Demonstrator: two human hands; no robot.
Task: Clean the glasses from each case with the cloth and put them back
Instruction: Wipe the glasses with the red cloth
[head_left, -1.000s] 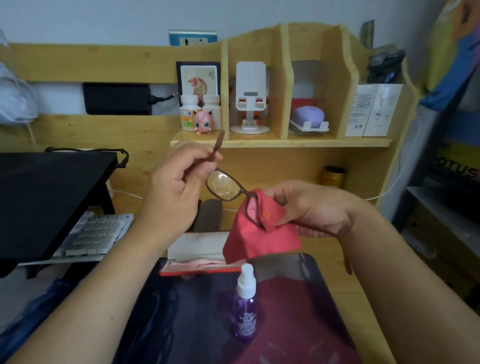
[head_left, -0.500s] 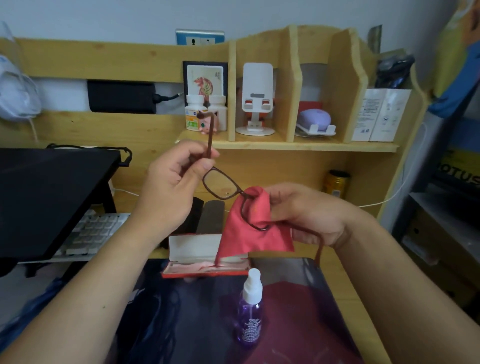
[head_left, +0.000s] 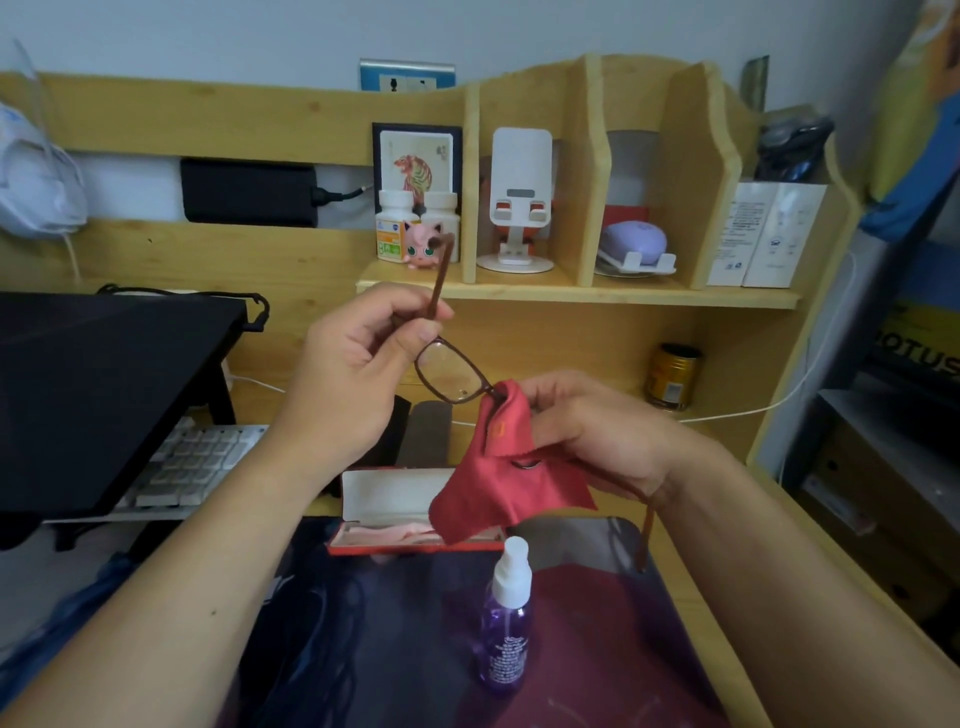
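Nearest us, a purple spray bottle (head_left: 506, 618) stands on the dark mat at the front of the table (head_left: 810, 561), untouched. Just behind it the red case (head_left: 410, 512) lies open, lid up, pink lining showing, waiting for its glasses. Above it, both hands are busy: the left hand (head_left: 348, 379) has its fingers pinched round one temple arm of the glasses (head_left: 451, 371), and that arm now stands up almost straight where a second ago it leaned well over, so the frame has been swung more upright and the bare lens faces us. The right hand (head_left: 597, 436) grips the red cloth (head_left: 506, 480), fingers curled, folded round the other lens with only a sliver of rim peeking out; I'd say that lens is mid-wipe and the exposed one is next. The glasses are dark brown, thin-rimmed, rectangular, with a faint smudge low on the clear lens. The second temple hangs down past the right wrist. Farther back, two more cases (head_left: 426, 431) sit by the keyboard (head_left: 192, 465), then the wooden shelf (head_left: 571, 291).
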